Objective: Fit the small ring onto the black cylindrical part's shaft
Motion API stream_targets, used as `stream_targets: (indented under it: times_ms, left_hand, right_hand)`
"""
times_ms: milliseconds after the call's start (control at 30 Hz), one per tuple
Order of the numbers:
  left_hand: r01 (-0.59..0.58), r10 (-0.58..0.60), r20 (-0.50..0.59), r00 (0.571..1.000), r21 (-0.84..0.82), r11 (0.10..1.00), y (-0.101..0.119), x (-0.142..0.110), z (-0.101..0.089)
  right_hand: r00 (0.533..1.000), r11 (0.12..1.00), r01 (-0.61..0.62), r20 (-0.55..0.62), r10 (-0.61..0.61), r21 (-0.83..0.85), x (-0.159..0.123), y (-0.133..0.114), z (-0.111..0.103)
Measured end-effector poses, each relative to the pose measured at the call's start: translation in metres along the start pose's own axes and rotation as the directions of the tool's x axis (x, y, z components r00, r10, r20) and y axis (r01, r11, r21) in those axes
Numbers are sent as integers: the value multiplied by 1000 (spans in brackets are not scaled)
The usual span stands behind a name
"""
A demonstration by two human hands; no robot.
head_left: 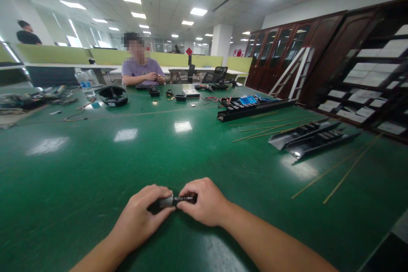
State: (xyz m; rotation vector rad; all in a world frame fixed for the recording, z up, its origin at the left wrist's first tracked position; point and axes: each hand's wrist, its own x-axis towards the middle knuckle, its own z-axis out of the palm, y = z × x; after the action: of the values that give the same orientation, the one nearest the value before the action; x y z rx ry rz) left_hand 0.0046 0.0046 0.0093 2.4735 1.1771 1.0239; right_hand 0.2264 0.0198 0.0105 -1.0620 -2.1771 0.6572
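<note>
Near the table's front edge, my left hand (140, 214) is closed around a small silver cylinder (166, 202) with a dark end. A thin, ribbed dark shaft (184, 199) extends from the cylinder to the right, lying level. My right hand (205, 204) is closed at the far end of that shaft, thumb and fingers curled about it. Part of the cylinder is covered by my left fingers, and the shaft's tip is hidden by my right hand. The piece resembles a small motor, but its exact kind is unclear.
Across the green table (95, 165) sits a person in a purple shirt (140, 70). Black metal channels (318, 142) and thin yellowish rods (350, 170) lie to the right. A black headset (112, 95) and a water bottle (83, 81) are at the back left.
</note>
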Motion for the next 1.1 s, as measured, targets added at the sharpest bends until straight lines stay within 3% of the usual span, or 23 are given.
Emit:
stream_targets:
  times_ms: [1100]
  left_hand:
    - [20, -20, 4, 1000, -18, 1000, -2, 0, 2]
  right_hand:
    - [1000, 1000, 26, -12, -26, 0, -1, 2, 0]
